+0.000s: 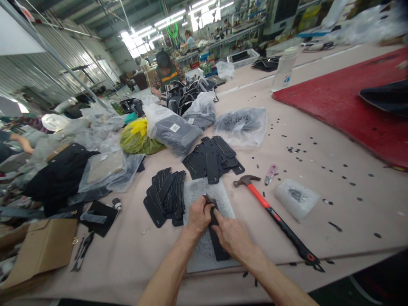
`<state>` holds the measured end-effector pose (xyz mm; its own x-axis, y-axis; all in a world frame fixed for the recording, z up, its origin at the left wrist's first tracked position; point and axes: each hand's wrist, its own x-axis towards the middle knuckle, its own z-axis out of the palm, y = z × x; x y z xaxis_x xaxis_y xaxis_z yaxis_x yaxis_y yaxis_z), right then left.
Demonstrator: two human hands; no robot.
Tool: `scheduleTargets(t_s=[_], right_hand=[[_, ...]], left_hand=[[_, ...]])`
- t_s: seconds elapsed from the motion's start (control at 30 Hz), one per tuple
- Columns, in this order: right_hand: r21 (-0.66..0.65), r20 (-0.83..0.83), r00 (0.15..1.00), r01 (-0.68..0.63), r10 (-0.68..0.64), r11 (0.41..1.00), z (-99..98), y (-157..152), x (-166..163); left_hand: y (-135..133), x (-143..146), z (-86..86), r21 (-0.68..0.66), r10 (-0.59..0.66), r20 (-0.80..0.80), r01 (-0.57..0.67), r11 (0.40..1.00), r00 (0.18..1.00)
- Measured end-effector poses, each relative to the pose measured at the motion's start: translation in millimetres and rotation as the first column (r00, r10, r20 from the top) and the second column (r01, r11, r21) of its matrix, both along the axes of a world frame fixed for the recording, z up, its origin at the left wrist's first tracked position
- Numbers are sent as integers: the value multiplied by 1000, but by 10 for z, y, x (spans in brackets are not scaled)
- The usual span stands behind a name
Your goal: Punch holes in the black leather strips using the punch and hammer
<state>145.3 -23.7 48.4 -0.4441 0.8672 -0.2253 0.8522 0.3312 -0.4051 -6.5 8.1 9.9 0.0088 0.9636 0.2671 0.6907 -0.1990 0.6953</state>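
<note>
My left hand (197, 216) is closed in a pinch around a short metal tool (208, 198), which looks like a punch, at the far end of a black strip (218, 246). The tool's lower end is hidden by my fingers. My right hand (232, 234) grips the strip's right edge, thumb and forefinger close to my left fingertips. The strip lies lengthwise on a speckled grey slab (197, 255). Left of the slab is a fanned pile of black strips (164, 195); a second pile (212, 157) spreads beyond its far edge. A claw hammer (269, 208) with a red-and-black handle rests to the right.
A pink cutter (270, 174) and a clear bag of small dark pieces (296, 197) lie right of the hammer. Black discs dot the table (318, 212). Filled plastic bags (175, 129), a red board (350, 102) and a cardboard box (44, 246) surround the area. A person (167, 72) sits opposite.
</note>
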Motion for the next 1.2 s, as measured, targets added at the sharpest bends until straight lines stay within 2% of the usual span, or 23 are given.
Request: scheduleTargets(t_s=[0.1,0.17,0.23,0.3,0.4,0.47,0.53,0.6,0.63,0.7,0.73,0.8,0.83,0.87,0.9,0.93,0.97,1.03,1.1,1.17,1.2], right_hand=[[0,73,997,-4,4,1000,18,-66,-58],[10,64,998,-15,14,1000,42,-91,-41],[72,32,999,3,-5,997,71,-75,78],[204,29,997,66,-73,977,86,-18,316],[401,118,964,171,-236,900,24,95,804],[420,213,927,198,-308,886,-81,141,1101],[379,258,909,216,-327,900,-197,157,1297],[291,196,915,289,-352,912,-265,169,1376],[205,133,917,345,-375,916,-267,183,1379],[-100,-52,893,440,-447,892,-209,237,1335],[-305,-156,852,440,-500,844,-161,272,1295],[-666,-302,701,330,-646,669,-62,344,1198],[-767,-330,619,263,-713,585,-22,373,1144],[-823,-336,558,219,-759,525,9,393,1089],[-847,-330,522,205,-787,491,36,403,1035],[-848,-330,501,216,-800,484,66,404,983],[-836,-339,487,237,-805,495,108,396,936],[-780,-398,470,280,-788,560,264,360,863],[-646,-508,500,317,-701,695,531,319,824],[-408,-594,611,332,-524,850,857,290,815],[-263,-594,686,329,-421,907,1009,282,818]], left_hand=[[1,19,-8,-5,5,0,-5,1000,1000],[-1,27,-5,1,6,11,-6,1000,1000],[-7,28,-5,2,5,18,-5,1000,1000],[-15,23,-15,-1,8,20,-8,1000,1000],[-24,15,-43,18,12,15,-12,1000,1000],[-29,15,-59,42,11,5,-11,999,1000],[-36,18,-66,61,12,-3,-11,998,1000],[-43,25,-64,71,17,-11,-16,997,1000],[-48,28,-60,74,21,-15,-20,997,1000],[-56,34,-48,77,31,-22,-29,997,999],[-59,37,-40,78,34,-25,-32,996,999],[-65,39,-23,81,41,-30,-38,996,999],[-67,40,-16,83,42,-32,-40,996,999],[-68,40,-9,85,43,-32,-40,996,999],[-69,40,-5,87,45,-32,-42,995,998],[-71,39,-3,88,46,-30,-43,995,998],[-72,39,-2,88,49,-28,-46,995,998],[-73,37,-7,88,49,-24,-47,995,998],[-74,35,-16,90,44,-23,-42,995,999],[-72,34,-25,98,38,-21,-36,995,999],[-71,34,-29,104,37,-18,-34,994,999]])
